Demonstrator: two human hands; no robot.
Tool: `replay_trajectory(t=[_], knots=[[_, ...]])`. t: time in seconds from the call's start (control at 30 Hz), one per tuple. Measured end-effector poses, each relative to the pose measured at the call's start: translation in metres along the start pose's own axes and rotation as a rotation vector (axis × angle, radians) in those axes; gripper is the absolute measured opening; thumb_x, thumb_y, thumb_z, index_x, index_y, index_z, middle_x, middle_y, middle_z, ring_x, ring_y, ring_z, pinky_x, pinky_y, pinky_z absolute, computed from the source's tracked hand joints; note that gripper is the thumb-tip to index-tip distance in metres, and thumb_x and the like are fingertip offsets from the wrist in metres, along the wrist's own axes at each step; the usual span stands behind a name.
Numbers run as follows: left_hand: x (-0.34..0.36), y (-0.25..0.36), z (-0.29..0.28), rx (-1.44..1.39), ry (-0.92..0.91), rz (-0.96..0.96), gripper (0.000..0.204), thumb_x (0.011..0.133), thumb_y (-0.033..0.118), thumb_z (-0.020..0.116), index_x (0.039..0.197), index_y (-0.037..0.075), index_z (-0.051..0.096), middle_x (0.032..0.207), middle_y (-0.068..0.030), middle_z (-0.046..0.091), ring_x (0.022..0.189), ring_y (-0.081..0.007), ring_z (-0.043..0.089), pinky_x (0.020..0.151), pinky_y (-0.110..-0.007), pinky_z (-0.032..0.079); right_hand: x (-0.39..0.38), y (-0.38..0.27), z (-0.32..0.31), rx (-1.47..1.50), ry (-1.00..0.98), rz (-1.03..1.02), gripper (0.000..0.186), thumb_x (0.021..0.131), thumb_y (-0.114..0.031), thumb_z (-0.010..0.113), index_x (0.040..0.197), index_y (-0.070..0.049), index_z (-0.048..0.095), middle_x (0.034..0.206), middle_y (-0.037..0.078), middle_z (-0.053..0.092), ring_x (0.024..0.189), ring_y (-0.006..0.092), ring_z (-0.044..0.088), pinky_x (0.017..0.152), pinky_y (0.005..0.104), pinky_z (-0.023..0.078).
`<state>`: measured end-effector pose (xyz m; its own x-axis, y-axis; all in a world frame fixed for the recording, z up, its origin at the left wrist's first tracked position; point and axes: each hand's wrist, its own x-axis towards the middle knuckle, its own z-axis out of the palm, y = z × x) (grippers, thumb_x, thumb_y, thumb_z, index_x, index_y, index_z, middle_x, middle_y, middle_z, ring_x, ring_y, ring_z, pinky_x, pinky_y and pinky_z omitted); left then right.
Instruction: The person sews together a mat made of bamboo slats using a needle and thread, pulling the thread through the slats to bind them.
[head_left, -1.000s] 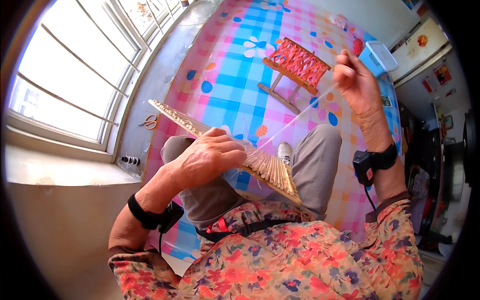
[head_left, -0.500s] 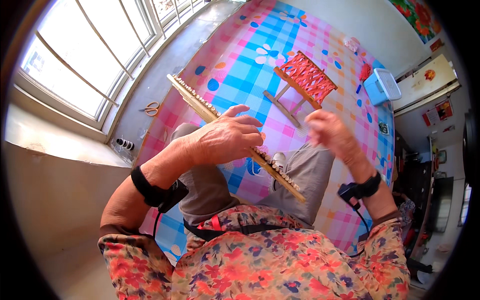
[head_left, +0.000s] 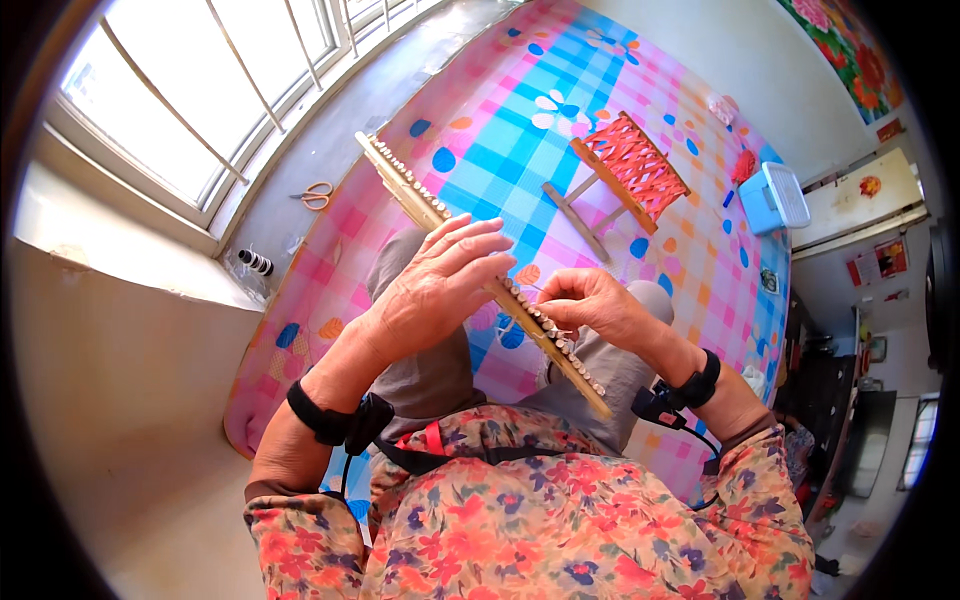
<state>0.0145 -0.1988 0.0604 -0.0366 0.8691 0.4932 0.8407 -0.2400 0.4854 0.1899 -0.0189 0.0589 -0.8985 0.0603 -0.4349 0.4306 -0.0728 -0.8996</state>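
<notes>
A long wooden strip (head_left: 400, 182) with a row of small pale round knobs along one edge slants across my lap, above both knees. My left hand (head_left: 435, 280) lies over its middle with fingers stretched out and its thumb out of sight. Close beside it, my right hand (head_left: 592, 308) is pinched shut just above the knobbed edge. A thin line seems to stick out near its fingertips; what it holds is too small to make out. Black straps with small boxes circle both wrists.
A small wooden stool (head_left: 628, 172) with a red woven seat stands ahead on a checked floral mat (head_left: 490, 170). Scissors (head_left: 316, 196) and a black-and-white spool (head_left: 256, 262) lie on the grey ledge under the barred window. A blue bin with pale lid (head_left: 775, 198) stands far right.
My right hand has come down and left from beside the stool to the knobbed edge. The left hand's fingers have straightened over the strip. The whole view has shifted slightly.
</notes>
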Motion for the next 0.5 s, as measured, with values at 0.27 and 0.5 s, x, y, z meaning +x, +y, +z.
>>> replay_trajectory(t=[0.27, 0.5], knots=[[0.006, -0.001, 0.000, 0.014, 0.012, 0.022, 0.044, 0.070, 0.011, 0.072, 0.112, 0.009, 0.058, 0.110, -0.0083, 0.055, 0.113, -0.0288, 0.049, 0.100, -0.045, 0.036, -0.014, -0.007, 0.000, -0.415, 0.326, -0.313, 0.011, 0.086, -0.010, 0.060, 0.091, -0.001, 0.056, 0.080, 0.008, 0.059, 0.063, 0.0167, 0.058, 0.051, 0.0285, 0.044], [0.015, -0.002, -0.002, 0.064, -0.044, 0.030, 0.044, 0.066, 0.013, 0.074, 0.108, 0.012, 0.060, 0.102, -0.0069, 0.053, 0.107, -0.0265, 0.050, 0.100, -0.044, 0.036, -0.006, -0.016, -0.078, -1.111, 0.782, -0.629, 0.008, 0.086, -0.002, 0.056, 0.094, -0.001, 0.054, 0.083, 0.016, 0.056, 0.080, 0.0323, 0.058, 0.065, 0.0367, 0.046]])
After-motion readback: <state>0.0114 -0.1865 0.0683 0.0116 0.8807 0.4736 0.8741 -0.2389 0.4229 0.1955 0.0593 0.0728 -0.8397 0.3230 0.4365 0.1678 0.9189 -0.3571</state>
